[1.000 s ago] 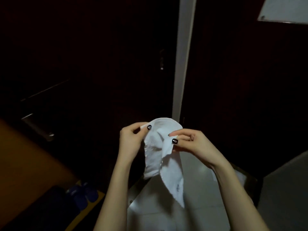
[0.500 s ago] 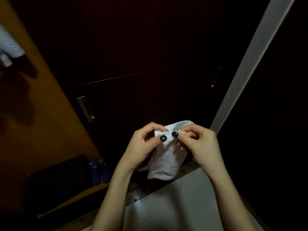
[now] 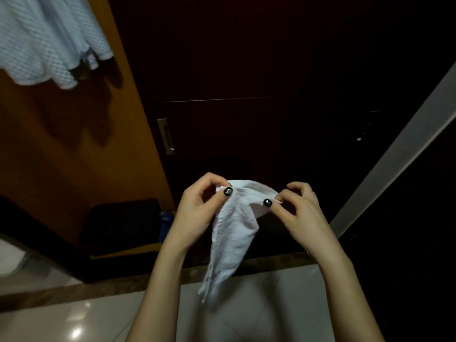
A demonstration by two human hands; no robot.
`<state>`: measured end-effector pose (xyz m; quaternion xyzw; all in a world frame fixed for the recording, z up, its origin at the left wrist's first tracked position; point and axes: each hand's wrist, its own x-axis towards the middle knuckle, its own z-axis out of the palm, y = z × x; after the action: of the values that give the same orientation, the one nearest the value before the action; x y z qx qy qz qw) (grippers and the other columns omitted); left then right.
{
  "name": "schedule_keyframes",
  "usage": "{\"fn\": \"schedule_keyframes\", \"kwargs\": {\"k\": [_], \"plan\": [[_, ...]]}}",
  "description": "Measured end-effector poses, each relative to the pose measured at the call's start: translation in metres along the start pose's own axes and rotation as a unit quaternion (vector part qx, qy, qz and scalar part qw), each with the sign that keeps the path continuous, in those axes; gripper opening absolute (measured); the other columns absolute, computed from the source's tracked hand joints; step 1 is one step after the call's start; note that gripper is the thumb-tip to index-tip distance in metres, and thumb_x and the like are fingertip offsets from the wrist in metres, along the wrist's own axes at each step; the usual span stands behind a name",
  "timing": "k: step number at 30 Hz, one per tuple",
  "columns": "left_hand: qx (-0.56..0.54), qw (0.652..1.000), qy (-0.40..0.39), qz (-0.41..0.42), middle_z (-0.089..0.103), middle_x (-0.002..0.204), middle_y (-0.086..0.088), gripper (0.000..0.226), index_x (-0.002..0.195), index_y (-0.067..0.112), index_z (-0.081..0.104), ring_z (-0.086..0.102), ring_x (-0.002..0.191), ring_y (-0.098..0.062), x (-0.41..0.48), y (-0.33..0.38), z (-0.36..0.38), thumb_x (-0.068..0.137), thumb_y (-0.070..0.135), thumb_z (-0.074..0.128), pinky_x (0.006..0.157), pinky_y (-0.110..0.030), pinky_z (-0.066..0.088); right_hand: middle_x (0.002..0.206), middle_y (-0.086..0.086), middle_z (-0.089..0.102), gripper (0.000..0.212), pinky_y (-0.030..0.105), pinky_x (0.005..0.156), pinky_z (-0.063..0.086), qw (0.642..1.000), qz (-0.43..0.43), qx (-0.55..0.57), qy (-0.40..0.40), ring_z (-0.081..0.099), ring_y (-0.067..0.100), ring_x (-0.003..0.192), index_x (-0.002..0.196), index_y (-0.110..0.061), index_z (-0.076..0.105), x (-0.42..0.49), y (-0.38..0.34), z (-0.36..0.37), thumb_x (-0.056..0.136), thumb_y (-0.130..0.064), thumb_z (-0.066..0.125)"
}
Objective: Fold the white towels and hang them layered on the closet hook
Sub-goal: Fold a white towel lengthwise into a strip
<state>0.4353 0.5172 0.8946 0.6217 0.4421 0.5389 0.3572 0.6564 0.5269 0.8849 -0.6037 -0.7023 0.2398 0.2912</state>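
Note:
A small white towel (image 3: pixel 233 238) hangs in front of me, held up by its top edge. My left hand (image 3: pixel 197 211) pinches the top left corner between thumb and fingers. My right hand (image 3: pixel 298 211) pinches the top right corner. The cloth droops to a point over the pale floor. Several white patterned towels (image 3: pixel 47 43) hang at the top left against an orange-brown closet panel (image 3: pixel 81 169). The hook itself is hidden.
A dark closet door (image 3: pixel 234 82) with a metal handle (image 3: pixel 165 136) stands straight ahead. A pale door frame strip (image 3: pixel 394 154) slants on the right. A dark box (image 3: pixel 123 225) and blue items (image 3: pixel 164 223) sit low beside the panel. Glossy floor tiles (image 3: pixel 74 322) lie below.
My view has swung left, bringing the hanging towels and orange panel into sight. My hands have drawn apart, spreading the towel's top edge, and the cloth now hangs longer.

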Motion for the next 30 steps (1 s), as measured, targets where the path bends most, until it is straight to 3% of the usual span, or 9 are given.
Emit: {"fn": "schedule_keyframes", "kwargs": {"k": [6, 9, 11, 13, 18, 20, 24, 27, 30], "plan": [[0.128, 0.990, 0.052, 0.004, 0.064, 0.087, 0.011, 0.011, 0.087, 0.030, 0.063, 0.061, 0.085, -0.006, -0.041, 0.003, -0.042, 0.093, 0.022, 0.058, 0.073, -0.017, 0.045, 0.126, -0.009, 0.058, 0.020, 0.026, 0.102, 0.043, 0.980, -0.060, 0.184, -0.050, 0.054, 0.006, 0.122, 0.071, -0.015, 0.060, -0.002, -0.020, 0.011, 0.084, -0.014, 0.074], [0.134, 0.985, 0.106, 0.006, 0.065, 0.087, 0.010, 0.022, 0.086, 0.033, 0.063, 0.061, 0.083, -0.004, -0.055, 0.008, -0.059, 0.094, 0.013, 0.060, 0.072, -0.017, 0.047, 0.093, -0.016, 0.070, 0.029, 0.016, 0.073, 0.050, 0.950, -0.067, 0.290, -0.098, 0.066, 0.000, 0.090, 0.068, -0.019, 0.051, -0.005, -0.043, 0.026, 0.084, -0.012, 0.075], [0.126, 0.982, 0.142, 0.005, 0.067, 0.087, 0.009, 0.024, 0.086, 0.030, 0.065, 0.062, 0.082, -0.003, -0.062, 0.011, -0.068, 0.093, 0.008, 0.062, 0.072, -0.017, 0.047, 0.066, -0.012, 0.059, 0.034, 0.018, 0.054, 0.043, 0.939, -0.078, 0.317, -0.110, 0.056, 0.006, 0.062, 0.067, -0.024, 0.048, -0.007, -0.057, 0.035, 0.086, -0.011, 0.073], [0.115, 0.979, 0.168, 0.006, 0.067, 0.086, 0.009, 0.022, 0.089, 0.029, 0.066, 0.062, 0.082, -0.002, -0.067, 0.013, -0.076, 0.092, 0.007, 0.064, 0.072, -0.017, 0.047, 0.059, -0.007, 0.051, 0.035, 0.022, 0.048, 0.038, 0.932, -0.084, 0.339, -0.098, 0.048, 0.010, 0.056, 0.067, -0.026, 0.048, -0.009, -0.068, 0.042, 0.087, -0.010, 0.072], [0.110, 0.970, 0.213, -0.046, 0.068, 0.083, 0.009, 0.026, 0.094, 0.036, 0.067, 0.061, 0.075, 0.000, -0.078, 0.014, -0.104, 0.087, 0.011, 0.071, 0.067, -0.017, 0.047, 0.072, 0.005, 0.072, 0.022, 0.024, 0.053, 0.053, 0.913, -0.006, 0.395, -0.103, 0.068, 0.018, 0.063, 0.096, -0.017, 0.062, -0.011, -0.091, 0.066, 0.082, -0.007, 0.075], [0.097, 0.970, 0.213, -0.067, 0.070, 0.083, 0.011, 0.020, 0.089, 0.032, 0.070, 0.064, 0.078, -0.001, -0.083, 0.011, -0.118, 0.087, 0.012, 0.071, 0.066, -0.016, 0.050, 0.073, 0.005, 0.072, 0.016, 0.021, 0.055, 0.052, 0.878, 0.052, 0.445, -0.167, 0.066, 0.016, 0.065, 0.092, -0.006, 0.068, -0.012, -0.097, 0.076, 0.078, -0.009, 0.074], [0.030, 0.965, 0.242, -0.092, 0.073, 0.081, 0.011, 0.022, 0.089, 0.029, 0.072, 0.065, 0.072, 0.001, -0.093, 0.004, -0.151, 0.088, 0.007, 0.069, 0.057, -0.013, 0.047, 0.103, 0.021, 0.072, 0.033, 0.030, 0.075, 0.058, 0.805, 0.109, 0.486, -0.322, 0.070, 0.028, 0.091, 0.106, 0.004, 0.072, -0.019, -0.112, 0.103, 0.076, -0.010, 0.071], [0.015, 0.962, 0.257, -0.090, 0.072, 0.079, 0.016, 0.023, 0.092, 0.028, 0.072, 0.064, 0.069, 0.004, -0.099, -0.001, -0.176, 0.090, 0.006, 0.066, 0.054, -0.011, 0.045, 0.092, 0.020, 0.068, 0.023, 0.029, 0.073, 0.055, 0.801, 0.120, 0.478, -0.339, 0.067, 0.025, 0.084, 0.093, 0.008, 0.071, -0.024, -0.135, 0.128, 0.074, -0.005, 0.077], [-0.003, 0.959, 0.265, -0.097, 0.071, 0.074, 0.015, 0.021, 0.095, 0.028, 0.072, 0.059, 0.057, 0.002, -0.105, -0.008, -0.204, 0.091, 0.009, 0.065, 0.052, -0.014, 0.045, 0.071, 0.008, 0.060, 0.020, 0.022, 0.060, 0.047, 0.828, 0.096, 0.476, -0.281, 0.058, 0.017, 0.068, 0.065, -0.009, 0.062, -0.029, -0.162, 0.150, 0.067, -0.010, 0.082]]}}
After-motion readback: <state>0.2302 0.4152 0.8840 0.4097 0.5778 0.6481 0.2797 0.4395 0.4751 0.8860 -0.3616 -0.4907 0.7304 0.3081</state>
